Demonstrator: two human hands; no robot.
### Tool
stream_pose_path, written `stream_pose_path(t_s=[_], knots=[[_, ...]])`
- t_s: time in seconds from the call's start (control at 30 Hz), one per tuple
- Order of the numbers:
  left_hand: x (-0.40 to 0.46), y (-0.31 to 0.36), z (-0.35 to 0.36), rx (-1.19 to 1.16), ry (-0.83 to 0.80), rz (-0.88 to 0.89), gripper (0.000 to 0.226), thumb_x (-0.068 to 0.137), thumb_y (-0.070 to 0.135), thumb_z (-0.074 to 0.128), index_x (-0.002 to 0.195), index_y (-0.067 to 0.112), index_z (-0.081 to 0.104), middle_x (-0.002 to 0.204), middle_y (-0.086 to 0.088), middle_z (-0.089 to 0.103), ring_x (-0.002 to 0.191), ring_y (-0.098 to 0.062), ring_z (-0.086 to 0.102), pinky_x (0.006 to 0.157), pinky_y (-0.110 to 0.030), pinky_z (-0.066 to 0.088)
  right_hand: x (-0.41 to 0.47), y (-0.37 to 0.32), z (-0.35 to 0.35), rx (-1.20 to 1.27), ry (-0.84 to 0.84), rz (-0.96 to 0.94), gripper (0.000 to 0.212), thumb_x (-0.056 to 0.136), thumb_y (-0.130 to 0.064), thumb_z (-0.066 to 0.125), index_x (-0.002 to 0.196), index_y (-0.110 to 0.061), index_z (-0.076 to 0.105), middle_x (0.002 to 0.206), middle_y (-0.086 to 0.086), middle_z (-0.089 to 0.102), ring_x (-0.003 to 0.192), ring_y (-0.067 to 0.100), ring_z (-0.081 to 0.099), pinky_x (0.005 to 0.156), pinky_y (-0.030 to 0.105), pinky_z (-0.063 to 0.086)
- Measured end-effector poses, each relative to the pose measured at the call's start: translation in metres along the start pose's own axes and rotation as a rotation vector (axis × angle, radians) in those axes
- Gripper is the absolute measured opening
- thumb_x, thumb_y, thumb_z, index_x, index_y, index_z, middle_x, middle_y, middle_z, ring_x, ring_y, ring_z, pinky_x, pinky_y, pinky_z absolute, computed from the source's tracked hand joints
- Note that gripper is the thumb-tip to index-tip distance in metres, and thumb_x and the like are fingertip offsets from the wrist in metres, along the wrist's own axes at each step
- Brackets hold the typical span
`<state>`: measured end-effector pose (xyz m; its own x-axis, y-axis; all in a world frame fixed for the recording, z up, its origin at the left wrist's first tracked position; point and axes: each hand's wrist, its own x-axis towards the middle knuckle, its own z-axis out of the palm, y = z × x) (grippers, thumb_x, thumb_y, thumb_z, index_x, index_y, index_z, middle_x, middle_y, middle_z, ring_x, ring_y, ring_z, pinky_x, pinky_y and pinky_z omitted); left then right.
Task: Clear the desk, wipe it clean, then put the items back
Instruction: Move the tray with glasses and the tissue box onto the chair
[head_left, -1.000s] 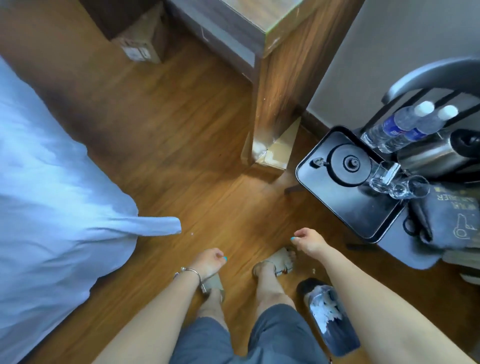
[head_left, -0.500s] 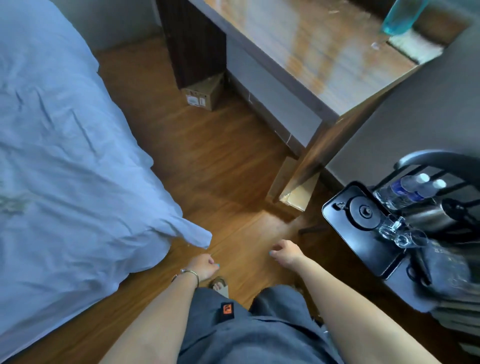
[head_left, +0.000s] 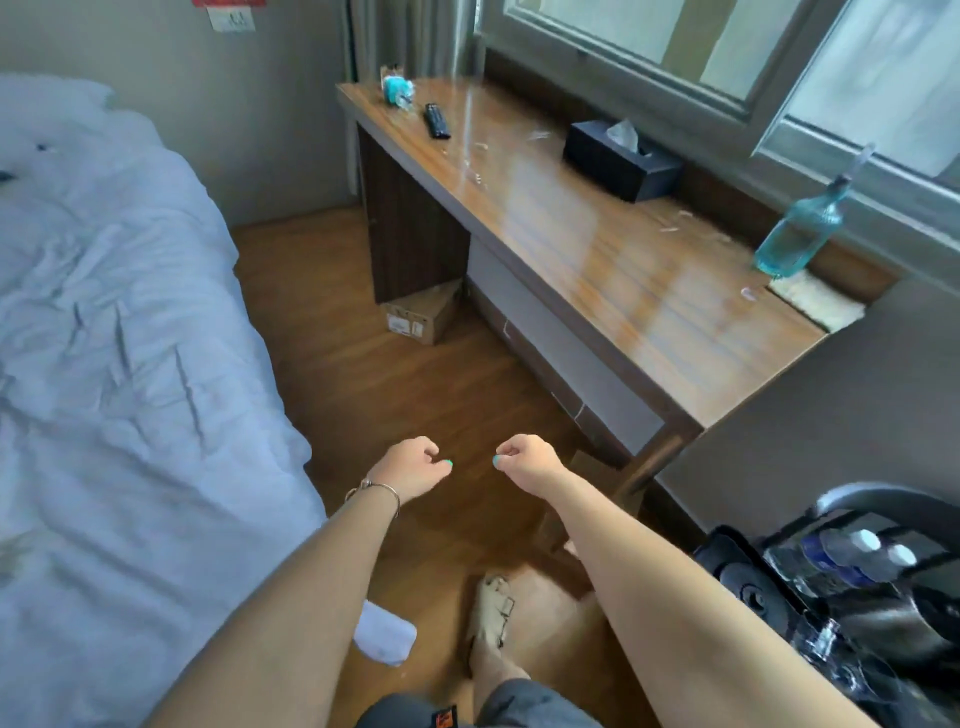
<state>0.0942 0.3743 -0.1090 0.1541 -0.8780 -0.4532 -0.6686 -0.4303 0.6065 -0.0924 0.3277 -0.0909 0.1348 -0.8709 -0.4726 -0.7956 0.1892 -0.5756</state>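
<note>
Both hands, left & right, hang loosely curled, holding nothing, well short of the tabletop. On it: glass bottle by the window, prob heavy, fragile, slick; grab the body, not the neck. Tissue box light; remote too.

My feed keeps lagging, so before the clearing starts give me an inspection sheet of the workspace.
Surface: glossy brown wooden desk, small pale scraps scattered on it.
Job's things: black tissue box, black remote control, teal glass bottle on a cream cloth, small teal object; all on the desk.
Clutter: cardboard box on the floor under the desk.
Grippers: left hand and right hand loosely curled, holding nothing.
Cables: nothing seen.
Surroundings: white bed at left, window behind the desk, black tray with water bottles at right.
</note>
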Motion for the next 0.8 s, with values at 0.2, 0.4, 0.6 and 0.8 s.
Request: stream_pose_path(t_s=[0.2,0.4,0.6,0.8], knots=[[0.108,0.078,-0.1,-0.027,0.13,0.027,0.039,0.087,0.042,0.061,0.119,0.022,0.059,0.119,0.002,0.061,0.112,-0.02,0.057,0.1,-0.035,0.046,0.122,-0.099,-0.079,0.065,0.11,-0.12,0.024,0.096,-0.026,0.059,0.117,-0.016,0.066,0.107,0.002,0.066,0.1,0.016,0.062,0.091,0.03,0.054],[0.192,0.13,-0.202,-0.069,0.297,0.054,0.013,0.089,0.036,0.059,0.094,0.025,0.056,0.1,0.001,0.057,0.094,-0.02,0.051,0.092,-0.033,0.044,0.23,-0.19,-0.158,0.116,0.089,-0.255,0.01,0.095,-0.02,0.058,0.103,-0.018,0.065,0.098,0.002,0.064,0.093,0.016,0.063,0.085,0.03,0.056],[0.263,0.161,-0.282,-0.211,0.428,0.047,0.031,0.091,0.026,0.057,0.067,0.03,0.039,0.09,-0.002,0.05,0.084,-0.022,0.051,0.086,-0.034,0.048,0.317,-0.254,-0.2,0.058,0.075,-0.28,0.014,0.093,-0.013,0.058,0.103,-0.009,0.067,0.099,0.007,0.065,0.096,0.022,0.062,0.07,0.025,0.044],[0.364,0.168,-0.357,-0.201,0.309,0.096,0.031,0.093,0.028,0.06,0.121,0.016,0.058,0.121,-0.002,0.055,0.116,-0.021,0.052,0.1,-0.036,0.042,0.413,-0.322,-0.211,0.065,0.125,-0.267,0.013,0.093,-0.015,0.061,0.104,-0.012,0.067,0.106,0.008,0.066,0.096,0.02,0.063,0.073,0.025,0.05]])
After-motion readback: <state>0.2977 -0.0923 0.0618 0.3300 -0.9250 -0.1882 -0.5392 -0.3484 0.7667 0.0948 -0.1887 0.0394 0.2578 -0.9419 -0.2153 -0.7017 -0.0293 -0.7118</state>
